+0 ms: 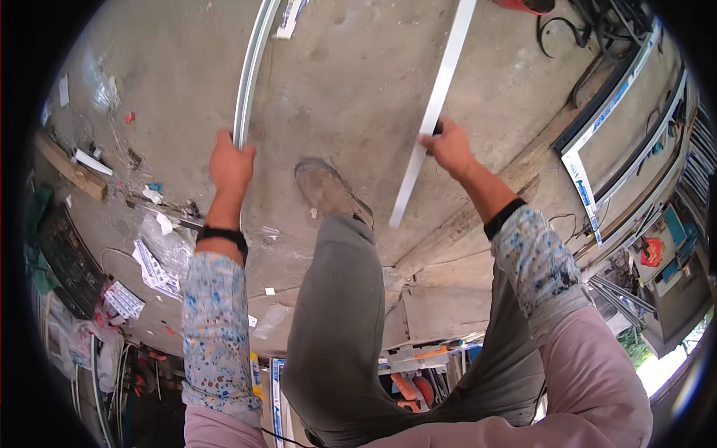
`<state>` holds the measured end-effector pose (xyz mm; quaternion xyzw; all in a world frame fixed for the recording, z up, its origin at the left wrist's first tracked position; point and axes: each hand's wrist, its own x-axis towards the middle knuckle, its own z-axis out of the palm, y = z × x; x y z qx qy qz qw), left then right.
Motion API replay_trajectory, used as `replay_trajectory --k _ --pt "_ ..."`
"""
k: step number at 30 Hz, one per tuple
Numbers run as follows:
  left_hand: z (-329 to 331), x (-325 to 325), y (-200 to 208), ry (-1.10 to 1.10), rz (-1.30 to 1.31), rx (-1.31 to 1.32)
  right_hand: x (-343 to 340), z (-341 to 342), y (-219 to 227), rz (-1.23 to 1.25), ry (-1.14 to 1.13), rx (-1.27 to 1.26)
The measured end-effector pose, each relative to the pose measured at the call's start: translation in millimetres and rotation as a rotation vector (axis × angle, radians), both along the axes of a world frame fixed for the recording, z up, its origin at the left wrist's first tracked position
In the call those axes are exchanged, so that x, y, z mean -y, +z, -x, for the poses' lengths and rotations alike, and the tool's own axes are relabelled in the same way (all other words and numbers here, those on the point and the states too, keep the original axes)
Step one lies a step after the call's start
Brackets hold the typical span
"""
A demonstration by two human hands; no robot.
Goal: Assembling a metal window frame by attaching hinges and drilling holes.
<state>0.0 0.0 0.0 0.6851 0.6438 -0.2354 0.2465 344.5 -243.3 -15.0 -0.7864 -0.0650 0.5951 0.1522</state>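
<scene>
Nearest us is our gray left trouser leg (340,299). Past the knee, our left hand (232,168) has its grip closed round the near end of a pale metal rail (250,67); our right hand (450,151) grips a silver bar (439,89) partway along. Our brown boot (325,187) stands on the concrete floor (351,89). Farther off, at upper right, lies a black tangle (616,22).

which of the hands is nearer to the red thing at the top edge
Right. The right hand, on the flat silver strip, is below and left of the red thing in the picture; the left hand, on the grooved silver strip, is farther off to the left.
</scene>
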Motion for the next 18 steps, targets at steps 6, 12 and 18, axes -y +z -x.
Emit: replay_trajectory --k 6,12,18 --pt "10 57 165 0.081 -0.043 -0.043 66 -21 147 -0.107 -0.054 -0.447" --pt "-34 99 291 0.066 -0.221 0.039 72 -88 244 -0.244 -0.011 -0.598" --pt "-149 123 368 -0.122 -0.407 0.118 90 -202 324 -0.429 -0.086 -0.536"
